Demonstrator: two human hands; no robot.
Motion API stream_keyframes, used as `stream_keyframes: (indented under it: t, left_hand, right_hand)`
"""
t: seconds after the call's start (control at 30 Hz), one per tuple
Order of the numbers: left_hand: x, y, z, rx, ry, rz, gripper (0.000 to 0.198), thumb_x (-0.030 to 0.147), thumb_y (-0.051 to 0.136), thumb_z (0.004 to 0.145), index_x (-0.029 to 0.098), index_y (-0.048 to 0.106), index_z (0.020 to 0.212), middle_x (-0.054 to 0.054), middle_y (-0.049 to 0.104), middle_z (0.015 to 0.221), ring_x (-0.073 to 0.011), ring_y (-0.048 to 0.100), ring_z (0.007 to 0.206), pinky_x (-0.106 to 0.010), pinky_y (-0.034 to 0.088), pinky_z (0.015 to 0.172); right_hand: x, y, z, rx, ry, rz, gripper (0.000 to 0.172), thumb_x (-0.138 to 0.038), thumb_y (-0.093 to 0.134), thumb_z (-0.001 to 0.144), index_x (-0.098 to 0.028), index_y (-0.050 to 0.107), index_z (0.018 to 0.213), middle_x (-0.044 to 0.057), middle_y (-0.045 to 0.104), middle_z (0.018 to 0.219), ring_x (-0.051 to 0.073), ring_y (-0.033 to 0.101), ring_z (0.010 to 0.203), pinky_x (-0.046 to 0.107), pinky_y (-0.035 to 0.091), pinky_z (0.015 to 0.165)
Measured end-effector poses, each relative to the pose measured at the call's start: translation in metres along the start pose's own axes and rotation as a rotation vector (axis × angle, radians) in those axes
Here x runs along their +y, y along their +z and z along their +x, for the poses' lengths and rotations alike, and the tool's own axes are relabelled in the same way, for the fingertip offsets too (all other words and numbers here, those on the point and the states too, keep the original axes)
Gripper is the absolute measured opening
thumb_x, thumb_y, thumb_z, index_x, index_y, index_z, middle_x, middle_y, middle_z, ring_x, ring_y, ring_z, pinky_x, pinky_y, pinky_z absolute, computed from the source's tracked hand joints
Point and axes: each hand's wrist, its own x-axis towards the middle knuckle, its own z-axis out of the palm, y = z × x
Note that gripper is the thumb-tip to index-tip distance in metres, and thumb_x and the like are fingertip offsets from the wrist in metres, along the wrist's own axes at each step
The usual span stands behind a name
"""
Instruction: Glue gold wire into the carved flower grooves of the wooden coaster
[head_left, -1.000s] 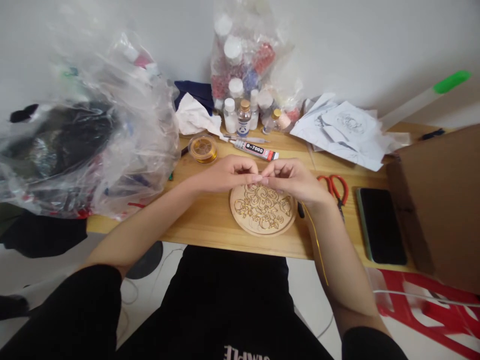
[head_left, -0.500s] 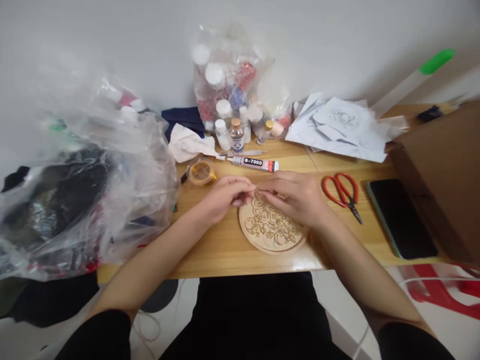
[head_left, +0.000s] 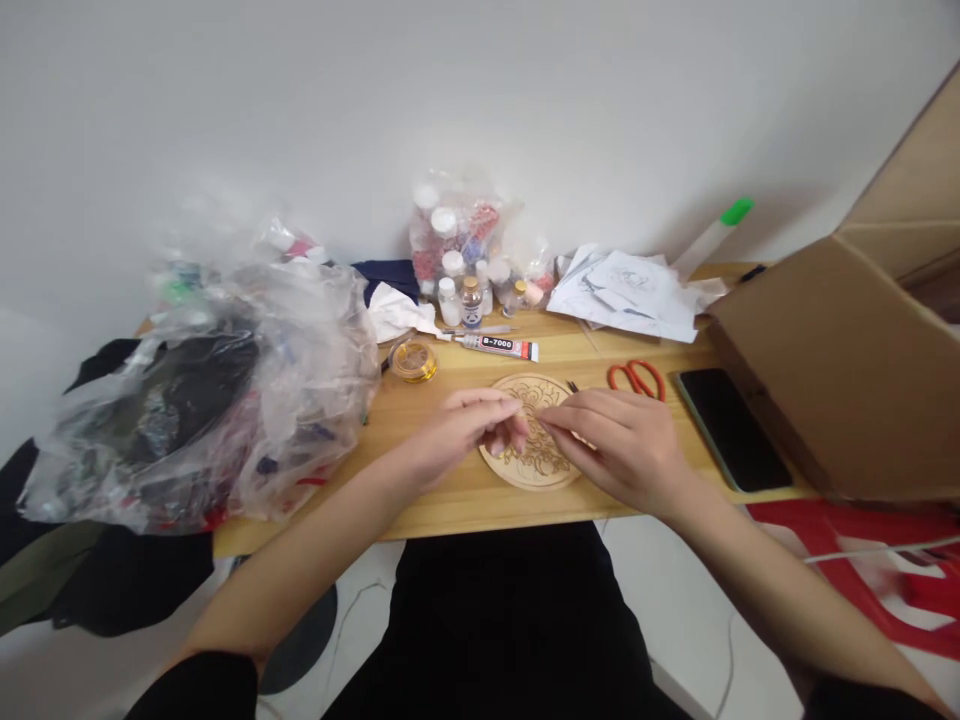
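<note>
A round wooden disc [head_left: 537, 462] with a gold wire flower pattern lies near the front edge of a light wooden table [head_left: 450, 500]. Both my hands hover over it, fingertips meeting above its middle. My left hand [head_left: 466, 430] pinches its fingers together. My right hand [head_left: 622, 445] is also closed in a pinch and covers the disc's right side. What they pinch is too thin to make out. A spool of gold wire [head_left: 414, 360] and a B-7000 glue tube [head_left: 499, 345] lie just behind the disc.
A big clear plastic bag [head_left: 217, 390] fills the table's left. Small bottles [head_left: 469, 295] and a bag of jars stand at the back wall beside loose papers [head_left: 630, 290]. Red-handled scissors [head_left: 637, 378], a dark phone [head_left: 731, 430] and an open cardboard box [head_left: 847, 370] lie right.
The camera has tilted up and pulled back, so the table looks smaller and more wall shows. Both hands slid toward the disc's near side, staying pinched together.
</note>
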Motion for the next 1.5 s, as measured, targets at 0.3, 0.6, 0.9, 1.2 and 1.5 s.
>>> stream_keyframes:
  t: [0.3, 0.6, 0.9, 1.2, 1.5]
  left_hand:
    - [0.020, 0.038, -0.056, -0.089, 0.164, 0.461, 0.017, 0.018, 0.053, 0.080, 0.014, 0.062, 0.067, 0.000, 0.064, 0.067, -0.0080, 0.053, 0.060, -0.020, 0.041, 0.058]
    - [0.002, 0.062, -0.093, -0.279, 0.499, 1.018, 0.022, 0.021, 0.045, 0.091, 0.016, 0.062, 0.077, 0.000, 0.061, 0.074, -0.0091, 0.054, 0.068, -0.021, 0.039, 0.065]
    - [-0.046, 0.059, -0.105, -0.456, 0.643, 1.261, 0.027, 0.022, 0.039, 0.093, 0.016, 0.061, 0.078, -0.004, 0.061, 0.073, -0.0148, 0.053, 0.070, -0.026, 0.041, 0.067]
    - [-0.043, -0.032, -0.023, -0.065, 0.408, 1.640, 0.088, 0.064, 0.058, 0.075, 0.007, 0.035, 0.138, -0.022, 0.036, 0.144, -0.0344, 0.036, 0.132, -0.046, 0.030, 0.106]
    - [-0.065, -0.043, -0.016, -0.002, 0.404, 1.762, 0.078, 0.063, 0.043, 0.085, 0.006, 0.037, 0.137, -0.020, 0.037, 0.143, -0.0296, 0.035, 0.134, -0.042, 0.026, 0.110]
  right_hand:
    - [-0.057, -0.052, -0.020, -0.039, -0.086, -0.137, 0.011, -0.016, 0.057, 0.085, -0.014, 0.067, 0.086, 0.001, 0.061, 0.060, 0.011, 0.051, 0.054, 0.026, 0.034, 0.049]
    - [-0.088, -0.063, -0.054, -0.455, 0.812, 1.088, 0.029, -0.039, 0.057, 0.084, -0.013, 0.066, 0.078, -0.005, 0.049, 0.051, 0.005, 0.041, 0.044, 0.019, 0.033, 0.044]
    - [-0.104, -0.022, -0.096, -0.627, 1.115, 1.290, 0.024, -0.036, 0.070, 0.071, -0.015, 0.060, 0.075, -0.006, 0.053, 0.050, 0.004, 0.040, 0.038, 0.017, 0.029, 0.037]
    - [-0.064, -0.041, -0.093, -0.221, 0.431, -0.243, 0.016, -0.015, 0.052, 0.083, -0.018, 0.064, 0.073, 0.002, 0.068, 0.066, 0.012, 0.058, 0.053, 0.025, 0.035, 0.050]
    - [0.009, -0.014, -0.048, 0.128, 0.033, -0.277, 0.015, -0.011, 0.061, 0.079, -0.020, 0.065, 0.091, 0.003, 0.069, 0.068, 0.015, 0.058, 0.059, 0.027, 0.044, 0.059]
